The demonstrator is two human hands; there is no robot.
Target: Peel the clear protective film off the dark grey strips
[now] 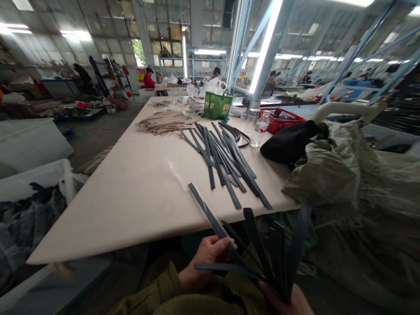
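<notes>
My left hand (205,260) sits below the table's near edge, fingers pinched round a long dark grey strip (210,212) that slants up over the tabletop. My right hand (288,299), mostly out of frame at the bottom, grips a fanned bunch of dark strips (278,251). A horizontal strip (226,267) bridges both hands. A loose pile of the same dark strips (226,164) lies on the white table (138,192) just ahead.
A stack of tan strips (166,122), a green bag (217,105), a red basket (280,119), a plastic bottle (260,127) and a black bag (290,140) sit farther back. A large grey-green sack (364,210) fills the right. White bins (33,183) stand left. People work in the distance.
</notes>
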